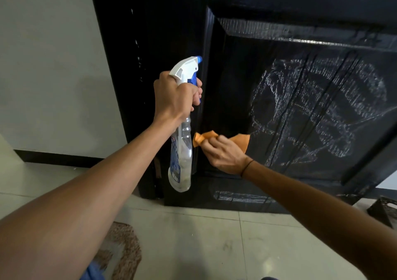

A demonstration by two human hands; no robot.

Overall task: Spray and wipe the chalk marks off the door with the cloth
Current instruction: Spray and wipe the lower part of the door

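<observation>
Left grip point(175, 99) clasps spray bottle point(181, 161); right grip point(225, 153) presses cloth point(241, 143) on chalked door point(311, 112).

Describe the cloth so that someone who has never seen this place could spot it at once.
Find the black door with white chalk marks scrawled over its sunken panel. Left of and below the scrawl, the right hand holds the cloth against the panel, bunched under the fingers. It is the only orange thing here, unlike the clear bottle in the left hand.

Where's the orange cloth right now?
In the head view, the orange cloth is low on the black door, gripped by the right hand, just left of the chalk marks.
</observation>
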